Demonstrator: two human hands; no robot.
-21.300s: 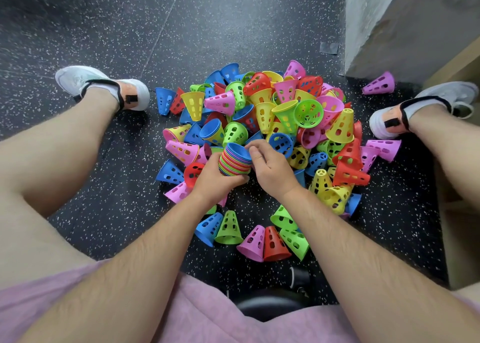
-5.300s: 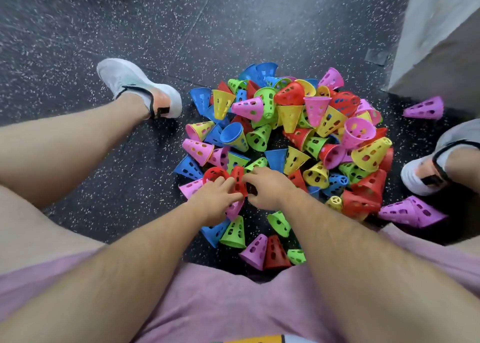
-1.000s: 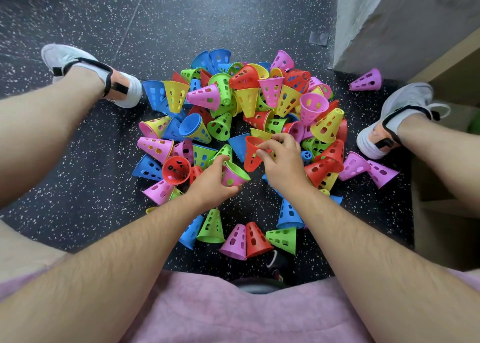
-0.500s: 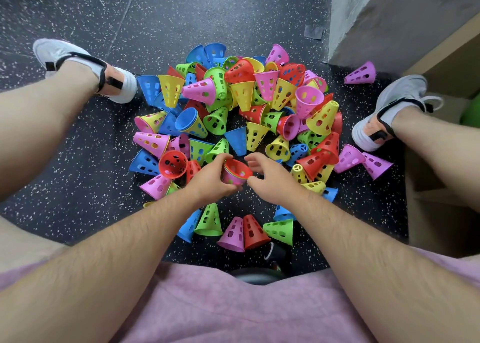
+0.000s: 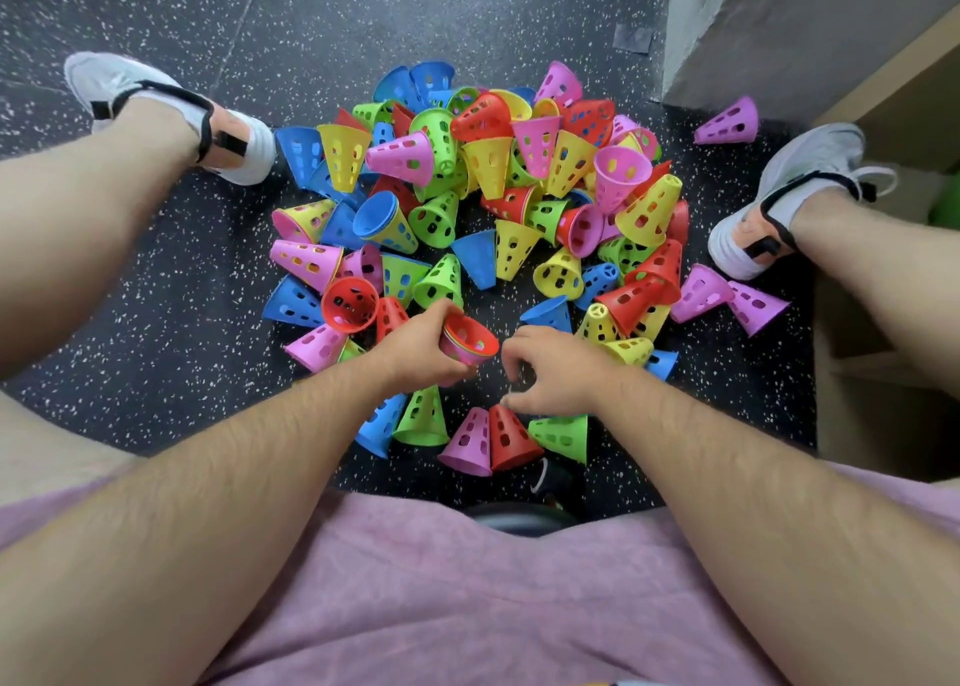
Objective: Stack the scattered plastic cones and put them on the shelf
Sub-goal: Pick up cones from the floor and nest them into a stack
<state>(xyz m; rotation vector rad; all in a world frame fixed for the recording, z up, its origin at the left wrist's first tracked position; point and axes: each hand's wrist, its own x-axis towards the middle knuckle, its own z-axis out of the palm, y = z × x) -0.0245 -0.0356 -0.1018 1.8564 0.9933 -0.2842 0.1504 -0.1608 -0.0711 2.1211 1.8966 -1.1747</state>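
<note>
Your right grip (image 5: 556, 373) hovers loosely curled and empty; your left grip (image 5: 421, 350) wraps the short stack (image 5: 467, 341), red cone innermost. Tilt it further and the nested cones could slide out into the pile (image 5: 488, 165) beyond.

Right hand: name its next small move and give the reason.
Probably pinch the standing red cone nearest the right hand and lift it toward the stack. That hand is loosely curled and holds nothing, its thumb is close to that cone's tip, and the left hand grips the stack with its open mouth facing up, ready for another.
</note>
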